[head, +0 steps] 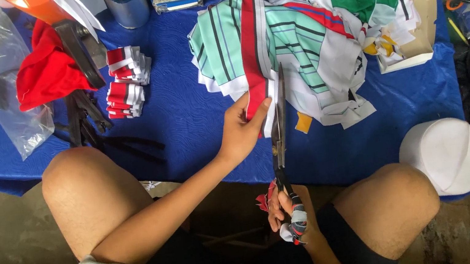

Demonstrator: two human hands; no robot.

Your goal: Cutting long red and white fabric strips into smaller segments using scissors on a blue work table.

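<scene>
Head view shows our left hand [241,131] pinching the red-and-white fabric strip [252,61] at the table's [183,115] near edge, right hand [287,211] clamped on scissors [279,138]; blades risk nicking our thumb.

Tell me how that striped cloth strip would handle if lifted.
The striped strip, pinched by the left hand, probably flops: it drapes over the cloth pile. It looks thin, so likely light. The scissors in the right hand would seem far stiffer.
</scene>
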